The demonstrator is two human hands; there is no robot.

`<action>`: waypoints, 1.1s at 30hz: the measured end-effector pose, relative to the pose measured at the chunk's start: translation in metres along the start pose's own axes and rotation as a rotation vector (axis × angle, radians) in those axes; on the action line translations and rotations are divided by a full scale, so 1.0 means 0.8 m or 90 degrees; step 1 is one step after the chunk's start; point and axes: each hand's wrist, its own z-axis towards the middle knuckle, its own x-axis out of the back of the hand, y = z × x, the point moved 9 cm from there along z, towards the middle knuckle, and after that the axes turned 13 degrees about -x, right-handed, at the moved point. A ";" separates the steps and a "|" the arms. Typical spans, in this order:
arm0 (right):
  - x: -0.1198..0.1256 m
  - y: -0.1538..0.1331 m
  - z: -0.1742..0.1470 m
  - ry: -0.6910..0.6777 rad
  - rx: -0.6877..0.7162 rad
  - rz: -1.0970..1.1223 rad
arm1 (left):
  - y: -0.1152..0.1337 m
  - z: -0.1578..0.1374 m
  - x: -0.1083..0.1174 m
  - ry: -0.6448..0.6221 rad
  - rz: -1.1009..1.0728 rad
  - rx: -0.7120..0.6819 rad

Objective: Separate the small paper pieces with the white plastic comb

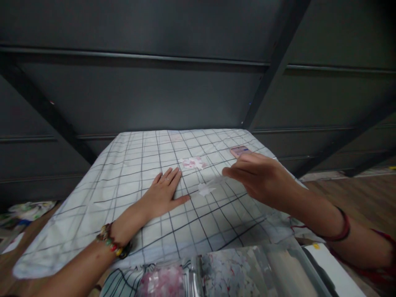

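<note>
My left hand [165, 194] lies flat on the checked tablecloth [130, 169], fingers stretched out and holding nothing. Just beyond its fingertips is a small pile of white and pink pieces [193, 163], lying on the cloth. My right hand [260, 173] is raised a little above the table, thumb and fingers pinched on a thin, see-through plastic piece [219, 180]. At the lower left end of that plastic shows a white, ragged-edged piece [206, 189]; whether it is attached or lies beneath cannot be made out. A phone [240, 151] rests behind my right hand.
Near me, a clear plastic box [312, 264] holds packets, among them a pink bag [162, 280] and a patterned packet [232, 272]. A dark panelled metal wall [173, 95] stands behind the table. Wooden floor [355, 194] shows at the right, with cloth items [31, 210] at the left.
</note>
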 end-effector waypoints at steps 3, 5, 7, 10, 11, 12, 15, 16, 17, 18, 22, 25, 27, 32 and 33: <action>0.000 0.009 -0.001 0.021 -0.045 0.013 | 0.006 -0.005 -0.001 -0.013 -0.004 -0.004; -0.007 0.010 -0.003 0.029 -0.055 0.004 | 0.009 -0.011 -0.003 -0.020 -0.003 -0.008; -0.013 0.007 -0.007 0.019 -0.049 -0.006 | 0.012 -0.017 -0.006 -0.021 0.001 -0.014; -0.010 0.007 -0.014 0.019 -0.052 0.004 | 0.013 -0.023 -0.006 -0.008 0.002 -0.025; -0.005 0.008 -0.016 0.025 -0.053 0.006 | 0.013 -0.024 -0.005 -0.001 0.000 -0.027; 0.000 0.009 -0.017 0.029 -0.053 0.006 | 0.013 -0.024 -0.004 0.007 -0.004 -0.029; 0.011 0.008 -0.021 0.019 -0.046 -0.013 | 0.012 -0.023 -0.003 0.014 -0.012 -0.029; 0.013 0.005 -0.023 0.012 -0.035 -0.024 | 0.012 -0.023 -0.003 0.012 -0.012 -0.027; 0.015 0.001 -0.025 0.009 -0.020 -0.036 | 0.012 -0.023 -0.003 0.009 -0.011 -0.025; 0.018 -0.003 -0.029 0.009 -0.004 -0.048 | 0.012 -0.023 -0.003 0.006 -0.011 -0.024; 0.034 -0.015 -0.045 0.034 0.018 -0.064 | 0.013 -0.024 -0.003 0.000 -0.011 -0.020; 0.046 -0.012 -0.054 0.059 0.008 -0.063 | 0.012 -0.024 -0.003 -0.004 -0.010 -0.016; 0.047 -0.008 -0.058 0.062 0.002 -0.063 | 0.012 -0.024 -0.004 -0.007 -0.010 -0.015; 0.029 0.001 -0.053 0.038 -0.017 -0.056 | 0.011 -0.024 -0.004 -0.005 -0.008 -0.013; 0.024 0.002 -0.049 0.032 -0.019 -0.052 | 0.011 -0.024 -0.004 0.000 -0.010 -0.015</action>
